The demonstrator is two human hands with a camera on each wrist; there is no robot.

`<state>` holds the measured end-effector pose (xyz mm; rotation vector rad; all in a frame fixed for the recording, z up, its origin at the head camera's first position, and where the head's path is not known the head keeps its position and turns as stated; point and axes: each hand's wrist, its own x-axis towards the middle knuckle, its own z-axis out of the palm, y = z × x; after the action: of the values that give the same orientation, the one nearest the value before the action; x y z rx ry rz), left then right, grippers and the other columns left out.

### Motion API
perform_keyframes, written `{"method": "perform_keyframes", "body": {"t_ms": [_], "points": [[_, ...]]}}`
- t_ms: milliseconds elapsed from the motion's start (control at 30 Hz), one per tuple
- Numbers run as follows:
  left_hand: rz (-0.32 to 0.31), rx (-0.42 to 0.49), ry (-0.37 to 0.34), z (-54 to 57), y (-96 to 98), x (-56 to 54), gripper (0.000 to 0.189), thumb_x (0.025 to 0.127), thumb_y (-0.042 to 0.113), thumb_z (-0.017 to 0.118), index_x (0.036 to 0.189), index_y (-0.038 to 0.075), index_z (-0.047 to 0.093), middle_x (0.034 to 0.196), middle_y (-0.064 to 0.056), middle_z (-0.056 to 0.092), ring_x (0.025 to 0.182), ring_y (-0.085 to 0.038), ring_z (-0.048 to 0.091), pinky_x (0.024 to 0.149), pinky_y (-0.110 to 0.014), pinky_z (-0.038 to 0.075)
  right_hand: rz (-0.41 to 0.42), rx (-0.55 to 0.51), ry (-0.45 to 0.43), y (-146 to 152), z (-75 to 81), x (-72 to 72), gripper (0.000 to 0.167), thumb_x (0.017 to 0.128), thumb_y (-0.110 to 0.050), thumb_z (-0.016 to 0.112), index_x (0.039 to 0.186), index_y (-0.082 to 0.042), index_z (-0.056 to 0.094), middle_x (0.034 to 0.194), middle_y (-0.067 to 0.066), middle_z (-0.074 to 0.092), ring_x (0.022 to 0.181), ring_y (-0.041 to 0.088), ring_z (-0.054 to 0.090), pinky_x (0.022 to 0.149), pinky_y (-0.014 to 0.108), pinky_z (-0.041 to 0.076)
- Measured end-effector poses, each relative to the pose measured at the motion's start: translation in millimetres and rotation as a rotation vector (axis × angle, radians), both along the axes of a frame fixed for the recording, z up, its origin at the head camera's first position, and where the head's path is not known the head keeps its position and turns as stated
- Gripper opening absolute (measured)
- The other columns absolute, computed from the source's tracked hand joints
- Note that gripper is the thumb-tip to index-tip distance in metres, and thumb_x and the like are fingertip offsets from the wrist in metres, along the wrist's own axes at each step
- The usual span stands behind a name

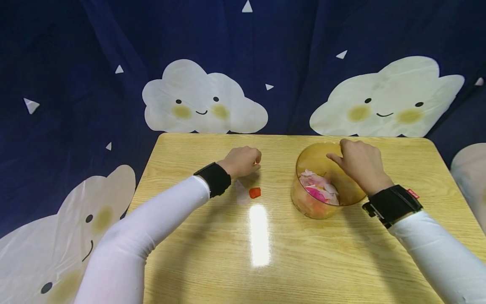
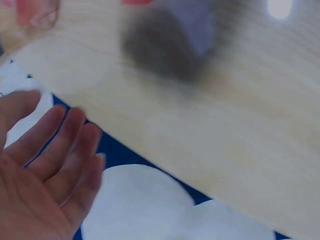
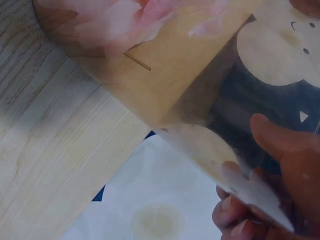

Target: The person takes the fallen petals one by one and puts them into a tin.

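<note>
A transparent amber bowl (image 1: 317, 158) stands tilted on the wooden table, with pink and white petals (image 1: 318, 185) inside. My right hand (image 1: 362, 164) grips its far right rim; in the right wrist view the thumb (image 3: 275, 137) lies on the inner side and the curled fingers (image 3: 232, 212) are outside. To the left, my left hand (image 1: 241, 161) hovers above the table with loosely bent fingers and nothing in it. Just in front of that hand lie a red petal (image 1: 255, 193) and a pale, whitish petal (image 1: 241, 194).
The light wooden table (image 1: 212, 261) has rounded far corners. Behind it hangs a dark blue curtain (image 1: 288, 38) with white clouds (image 1: 205, 99) and small triangles. A bright light reflection lies on the tabletop near the middle.
</note>
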<state>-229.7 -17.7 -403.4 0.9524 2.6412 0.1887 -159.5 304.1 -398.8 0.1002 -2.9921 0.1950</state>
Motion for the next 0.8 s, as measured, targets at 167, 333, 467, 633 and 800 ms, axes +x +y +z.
{"method": "perform_keyframes", "body": {"t_ms": [167, 333, 467, 633, 800], "points": [[-0.01, -0.118, -0.083, -15.7, -17.7, 3.5, 0.015, 0.098, 0.014, 0.065, 0.11, 0.007, 0.071, 0.111, -0.008, 0.073, 0.101, -0.024, 0.069, 0.089, -0.04, 0.055, -0.001, 0.003, 0.006, 0.2, 0.1, 0.3, 0.049, 0.092, -0.042, 0.071, 0.067, -0.008, 0.046, 0.053, 0.004, 0.039, 0.044, 0.025, 0.046, 0.039, 0.036, 0.03], [-0.004, -0.148, -0.09, -29.7, -27.6, 7.1, 0.011, 0.1, 0.011, 0.061, 0.107, 0.008, 0.07, 0.107, -0.008, 0.072, 0.099, -0.024, 0.067, 0.089, -0.039, 0.054, -0.002, 0.005, 0.004, 0.0, 0.4, 0.2, 0.049, 0.092, -0.042, 0.071, 0.067, -0.007, 0.047, 0.054, 0.004, 0.039, 0.044, 0.026, 0.046, 0.038, 0.036, 0.03], [0.009, -0.155, -0.09, -37.9, -32.1, 11.3, 0.013, 0.099, 0.007, 0.062, 0.109, 0.007, 0.069, 0.108, -0.01, 0.071, 0.102, -0.026, 0.066, 0.091, -0.041, 0.054, -0.001, 0.007, 0.001, -0.4, 0.6, 0.2, 0.049, 0.092, -0.042, 0.071, 0.067, -0.007, 0.046, 0.054, 0.004, 0.038, 0.045, 0.025, 0.045, 0.039, 0.036, 0.029], [-0.005, -0.148, -0.034, -51.5, -37.2, 15.6, 0.011, 0.094, 0.003, 0.065, 0.102, 0.009, 0.07, 0.101, -0.008, 0.072, 0.096, -0.024, 0.068, 0.085, -0.041, 0.055, -0.004, 0.015, 0.002, -0.8, 0.9, 0.0, 0.05, 0.092, -0.042, 0.071, 0.066, -0.008, 0.045, 0.054, 0.003, 0.037, 0.045, 0.025, 0.044, 0.039, 0.035, 0.028], [-0.01, -0.109, 0.028, -61.6, -41.0, 17.1, 0.016, 0.091, 0.0, 0.067, 0.08, 0.011, 0.064, 0.079, -0.003, 0.063, 0.073, -0.018, 0.058, 0.067, -0.036, 0.049, -0.004, 0.018, 0.005, -0.8, 0.7, -0.3, 0.049, 0.092, -0.041, 0.071, 0.066, -0.008, 0.046, 0.054, 0.003, 0.038, 0.045, 0.025, 0.045, 0.039, 0.035, 0.028]]}}
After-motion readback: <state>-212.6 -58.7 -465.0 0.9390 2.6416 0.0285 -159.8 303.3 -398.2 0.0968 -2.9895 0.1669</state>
